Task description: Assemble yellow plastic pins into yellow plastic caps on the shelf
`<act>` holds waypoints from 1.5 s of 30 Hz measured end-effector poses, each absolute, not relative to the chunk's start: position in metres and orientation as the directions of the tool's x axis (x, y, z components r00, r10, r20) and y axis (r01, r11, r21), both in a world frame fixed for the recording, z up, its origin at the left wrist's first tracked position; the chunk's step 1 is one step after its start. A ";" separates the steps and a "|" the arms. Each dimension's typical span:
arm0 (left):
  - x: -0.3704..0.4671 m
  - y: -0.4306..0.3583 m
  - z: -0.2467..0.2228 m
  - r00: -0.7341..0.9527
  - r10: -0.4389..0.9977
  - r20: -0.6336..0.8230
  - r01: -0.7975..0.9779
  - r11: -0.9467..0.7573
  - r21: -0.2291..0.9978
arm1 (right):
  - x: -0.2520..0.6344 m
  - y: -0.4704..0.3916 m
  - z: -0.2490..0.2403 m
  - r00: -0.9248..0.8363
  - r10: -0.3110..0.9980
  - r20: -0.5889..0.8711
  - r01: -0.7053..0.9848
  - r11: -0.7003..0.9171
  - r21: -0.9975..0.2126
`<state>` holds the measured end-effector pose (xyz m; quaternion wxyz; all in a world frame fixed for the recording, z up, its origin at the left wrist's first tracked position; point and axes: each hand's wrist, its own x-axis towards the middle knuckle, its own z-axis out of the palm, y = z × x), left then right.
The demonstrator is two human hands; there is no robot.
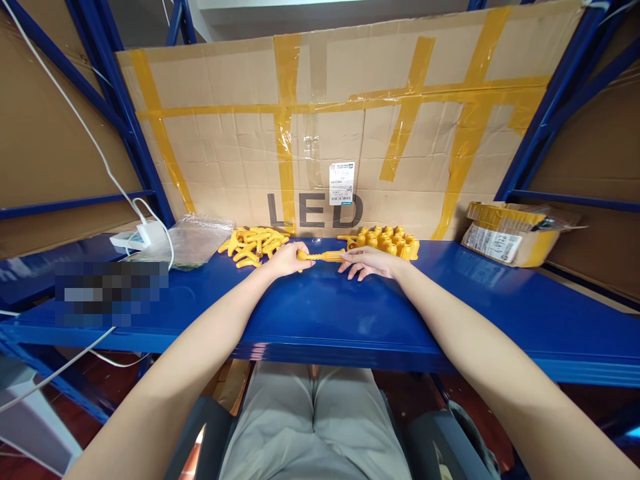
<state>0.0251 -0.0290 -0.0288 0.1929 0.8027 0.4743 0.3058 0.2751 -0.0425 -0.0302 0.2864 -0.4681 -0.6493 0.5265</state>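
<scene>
A slim yellow plastic stick-shaped part (325,256) lies level between my two hands, just above the blue tabletop. My left hand (289,260) is closed around its left end, where a rounded yellow tip shows at the thumb. The thumb and forefinger of my right hand (371,261) pinch its right end, while the other fingers hang loosely spread. Behind my left hand is a loose pile of branching yellow plastic pieces (256,241). Upright yellow cup-like pieces (404,247) stand in a tight group behind my right hand. The part's exact kind cannot be made out.
The blue shelf (330,313) has a taped cardboard sheet (230,153) as its back wall. At right sits a cut-down cardboard box (510,237). A white power strip with a charger (150,233), cables and a clear plastic bag (200,233) lie at left, near a blurred-out object (110,290).
</scene>
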 end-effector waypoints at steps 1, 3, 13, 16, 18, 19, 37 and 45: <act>0.025 -0.029 -0.029 0.360 0.882 0.305 0.646 -0.472 0.600 | 0.274 -0.043 -0.030 -0.394 0.911 -0.123 0.306 0.004 -0.952; 0.026 -0.030 -0.028 0.354 0.884 0.304 0.649 -0.467 0.601 | 0.273 -0.043 -0.030 -0.385 0.913 -0.134 0.315 -0.007 -0.949; 0.026 -0.030 -0.028 0.379 0.871 0.314 0.662 -0.492 0.565 | 0.269 -0.043 -0.027 -0.354 0.915 -0.194 0.347 -0.064 -0.936; 0.026 -0.031 -0.027 0.372 0.870 0.323 0.678 -0.492 0.546 | 0.265 -0.047 -0.024 -0.334 0.919 -0.209 0.353 -0.084 -0.932; 0.026 -0.031 -0.027 0.367 0.870 0.330 0.687 -0.492 0.535 | 0.262 -0.050 -0.021 -0.314 0.924 -0.218 0.362 -0.096 -0.927; 0.026 -0.031 -0.027 0.367 0.868 0.334 0.688 -0.495 0.530 | 0.261 -0.050 -0.020 -0.305 0.926 -0.222 0.367 -0.100 -0.925; 0.025 -0.030 -0.027 0.361 0.870 0.335 0.677 -0.492 0.548 | 0.269 -0.046 -0.028 -0.376 0.917 -0.131 0.325 -0.002 -0.946; 0.025 -0.031 -0.027 0.364 0.878 0.311 0.678 -0.478 0.558 | 0.269 -0.049 -0.027 -0.372 0.919 -0.133 0.352 0.008 -0.936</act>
